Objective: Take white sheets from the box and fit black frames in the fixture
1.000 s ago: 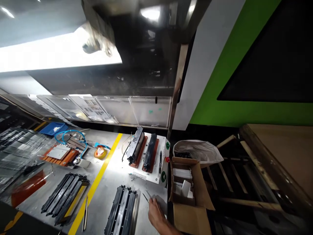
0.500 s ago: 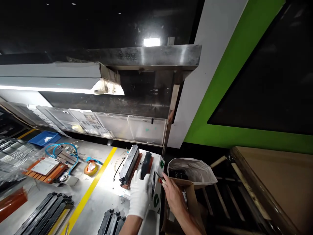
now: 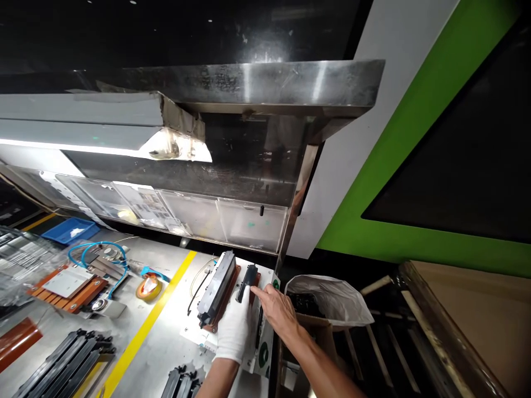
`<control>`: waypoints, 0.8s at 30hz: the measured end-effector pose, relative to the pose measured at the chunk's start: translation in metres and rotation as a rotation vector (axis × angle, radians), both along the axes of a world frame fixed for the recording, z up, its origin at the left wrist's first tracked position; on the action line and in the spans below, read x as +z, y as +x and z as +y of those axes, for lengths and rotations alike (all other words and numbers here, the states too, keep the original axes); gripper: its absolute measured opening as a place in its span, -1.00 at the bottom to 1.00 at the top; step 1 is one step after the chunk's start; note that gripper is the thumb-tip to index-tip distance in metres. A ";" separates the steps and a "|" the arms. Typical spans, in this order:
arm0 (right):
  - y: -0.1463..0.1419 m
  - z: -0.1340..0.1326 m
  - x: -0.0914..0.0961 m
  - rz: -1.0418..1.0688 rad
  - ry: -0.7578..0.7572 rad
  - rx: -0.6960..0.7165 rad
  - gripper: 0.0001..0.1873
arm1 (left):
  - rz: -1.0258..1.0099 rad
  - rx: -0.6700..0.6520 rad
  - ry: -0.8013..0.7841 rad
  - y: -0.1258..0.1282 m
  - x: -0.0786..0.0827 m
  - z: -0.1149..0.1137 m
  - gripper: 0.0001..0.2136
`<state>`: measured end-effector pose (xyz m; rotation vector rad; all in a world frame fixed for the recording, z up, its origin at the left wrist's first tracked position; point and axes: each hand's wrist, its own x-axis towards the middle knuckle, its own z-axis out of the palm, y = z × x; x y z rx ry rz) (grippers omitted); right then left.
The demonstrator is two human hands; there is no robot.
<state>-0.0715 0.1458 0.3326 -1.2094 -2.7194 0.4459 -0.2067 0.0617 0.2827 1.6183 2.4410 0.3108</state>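
Observation:
A white fixture plate (image 3: 194,333) carries two long black bars on red-brown holders. The left bar (image 3: 215,286) lies free. My left hand (image 3: 234,327), in a white glove, is closed over the lower part of the right bar (image 3: 248,276). My bare right hand (image 3: 277,310) reaches in from the right. Its fingers are held together and their tips touch the same bar just above the glove. Whether it holds anything is hidden.
A cardboard box (image 3: 292,362) and a plastic bag (image 3: 332,298) stand right of the bench edge. A yellow tape roll (image 3: 149,287), a blue hose (image 3: 95,249), an orange fixture (image 3: 68,284), black trays (image 3: 62,359) and a blue bin (image 3: 68,229) lie to the left. A steel shelf (image 3: 249,83) hangs overhead.
My right hand left the table front and came up to the right bar. My gloved left hand came into view and closed on that bar. The view tilted upward.

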 end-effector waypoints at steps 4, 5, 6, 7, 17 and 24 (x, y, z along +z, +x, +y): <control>-0.002 0.007 -0.001 0.006 -0.009 0.024 -0.52 | 0.008 0.023 -0.041 0.004 0.016 -0.001 -0.43; -0.002 0.009 -0.001 0.006 -0.010 0.023 -0.53 | 0.012 0.024 -0.050 0.005 0.019 -0.001 -0.42; -0.003 0.010 -0.001 0.006 -0.010 0.022 -0.55 | 0.015 0.025 -0.057 0.005 0.021 -0.001 -0.41; -0.003 0.012 -0.002 0.005 -0.009 0.020 -0.56 | 0.017 0.025 -0.058 0.006 0.022 -0.001 -0.40; -0.008 0.010 0.005 0.017 0.039 0.017 -0.58 | 0.023 0.054 -0.087 0.006 0.023 0.004 -0.39; -0.017 0.011 0.007 0.009 0.041 -0.021 -0.59 | -0.101 0.078 -0.145 0.004 0.038 0.011 -0.39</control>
